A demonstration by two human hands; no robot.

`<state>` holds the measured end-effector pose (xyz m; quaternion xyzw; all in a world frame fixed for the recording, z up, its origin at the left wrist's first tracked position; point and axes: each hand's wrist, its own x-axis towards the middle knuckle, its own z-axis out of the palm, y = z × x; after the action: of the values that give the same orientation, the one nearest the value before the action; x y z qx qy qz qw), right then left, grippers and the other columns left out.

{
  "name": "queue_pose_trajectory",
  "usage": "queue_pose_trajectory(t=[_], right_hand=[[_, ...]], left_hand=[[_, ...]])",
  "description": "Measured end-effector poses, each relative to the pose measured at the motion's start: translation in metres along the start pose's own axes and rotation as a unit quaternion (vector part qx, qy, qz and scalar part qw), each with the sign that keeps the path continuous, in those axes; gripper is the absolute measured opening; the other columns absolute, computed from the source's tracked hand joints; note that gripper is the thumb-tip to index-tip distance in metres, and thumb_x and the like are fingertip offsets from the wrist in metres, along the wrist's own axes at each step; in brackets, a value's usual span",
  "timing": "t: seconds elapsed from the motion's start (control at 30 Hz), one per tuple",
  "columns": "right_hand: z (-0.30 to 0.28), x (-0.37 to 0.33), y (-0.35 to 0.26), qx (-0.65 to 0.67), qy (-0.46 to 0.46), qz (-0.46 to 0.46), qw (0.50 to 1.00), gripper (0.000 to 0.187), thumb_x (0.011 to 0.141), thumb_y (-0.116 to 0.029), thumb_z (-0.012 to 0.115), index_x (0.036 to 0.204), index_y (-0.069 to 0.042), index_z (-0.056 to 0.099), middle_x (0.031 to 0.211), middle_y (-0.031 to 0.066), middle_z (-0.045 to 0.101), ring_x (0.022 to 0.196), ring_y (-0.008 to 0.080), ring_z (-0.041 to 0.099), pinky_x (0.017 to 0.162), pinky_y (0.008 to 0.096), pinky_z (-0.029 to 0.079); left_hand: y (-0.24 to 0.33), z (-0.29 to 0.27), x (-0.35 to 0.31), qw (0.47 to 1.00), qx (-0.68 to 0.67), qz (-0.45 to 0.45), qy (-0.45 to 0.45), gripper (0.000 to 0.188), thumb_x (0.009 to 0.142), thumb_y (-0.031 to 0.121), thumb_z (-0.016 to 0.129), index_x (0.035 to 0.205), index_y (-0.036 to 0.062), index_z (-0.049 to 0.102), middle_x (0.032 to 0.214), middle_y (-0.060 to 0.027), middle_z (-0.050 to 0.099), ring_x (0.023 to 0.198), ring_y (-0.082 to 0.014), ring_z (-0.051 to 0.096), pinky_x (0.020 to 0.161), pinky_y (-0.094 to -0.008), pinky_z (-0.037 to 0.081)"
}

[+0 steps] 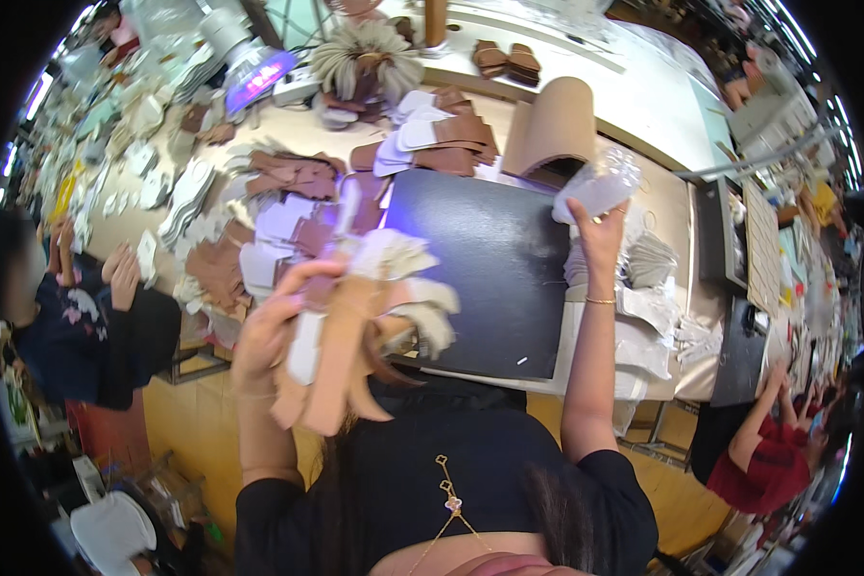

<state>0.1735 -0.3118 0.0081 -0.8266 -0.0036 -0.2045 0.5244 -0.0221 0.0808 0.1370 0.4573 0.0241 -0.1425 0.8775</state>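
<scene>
- the left hand (262,336) is closing its fingers around a fanned bundle of tan, white and grey strap-shaped pieces (332,360).
- the bundle is hanging in front of the lower-left edge of a flat black rectangular board (485,259).
- the right hand (602,230) is pinching a translucent, whitish plastic-looking item (597,192) between thumb and fingers, near the board's upper-right corner; its exact kind is not showing clearly.
- a brown, arched, tunnel-shaped form (564,115) is standing behind the board.
- overlapping brown and white flat pieces (451,134) are lying beside that form, to its left.
</scene>
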Motion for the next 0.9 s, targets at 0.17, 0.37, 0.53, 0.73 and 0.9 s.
queue_pose_trajectory(t=[0.17,0.37,0.53,0.73,0.9], right_hand=[[-0.017,-0.015,-0.044,0.164,0.243,-0.142,0.945,0.055,0.095,-0.029,0.057,0.136,-0.003,0.031,0.126,0.0166,0.050,0.113,0.0277,0.053,0.095,0.0380,0.044],[-0.027,-0.071,-0.144,-0.029,-0.178,-0.305,0.935,0.020,0.079,-0.017,0.065,0.098,-0.010,0.068,0.110,0.0092,0.054,0.102,0.0259,0.050,0.088,0.0410,0.041],[0.010,-0.080,-0.175,-0.098,-0.411,-0.324,0.846,0.028,0.065,-0.010,0.071,0.091,-0.018,0.074,0.102,0.0084,0.046,0.097,0.0288,0.044,0.088,0.0403,0.038],[0.019,-0.094,-0.167,-0.073,-0.403,-0.285,0.866,0.043,0.074,-0.009,0.069,0.116,-0.019,0.068,0.099,0.0067,0.047,0.091,0.0258,0.046,0.084,0.0390,0.036],[0.011,-0.104,-0.166,-0.079,-0.353,-0.105,0.926,0.059,0.080,-0.008,0.067,0.136,-0.013,0.053,0.096,0.0107,0.050,0.087,0.0275,0.050,0.084,0.0378,0.041]], left_hand=[[-0.028,0.009,0.027,0.999,-0.002,-0.037,-0.032,0.041,0.097,0.016,0.034,0.131,-0.0036,0.046,0.135,-0.0127,0.047,0.124,-0.0183,0.047,0.106,-0.0320,0.037],[-0.050,0.014,0.042,0.994,0.024,-0.108,-0.027,0.045,0.093,0.015,0.036,0.135,-0.0005,0.043,0.131,-0.0120,0.051,0.117,-0.0165,0.055,0.099,-0.0310,0.045],[-0.062,0.015,0.042,0.988,0.099,-0.109,-0.041,0.043,0.093,0.016,0.040,0.133,0.0005,0.047,0.130,-0.0094,0.053,0.118,-0.0138,0.052,0.101,-0.0294,0.040],[-0.067,0.012,0.040,0.977,0.189,-0.065,-0.077,0.051,0.093,0.019,0.041,0.140,-0.0015,0.043,0.141,-0.0122,0.046,0.132,-0.0200,0.041,0.112,-0.0342,0.028],[-0.070,0.019,0.040,0.970,0.240,-0.003,-0.038,0.062,0.093,0.012,0.046,0.151,0.0068,0.025,0.148,-0.0088,0.035,0.130,-0.0189,0.038,0.109,-0.0315,0.028]])
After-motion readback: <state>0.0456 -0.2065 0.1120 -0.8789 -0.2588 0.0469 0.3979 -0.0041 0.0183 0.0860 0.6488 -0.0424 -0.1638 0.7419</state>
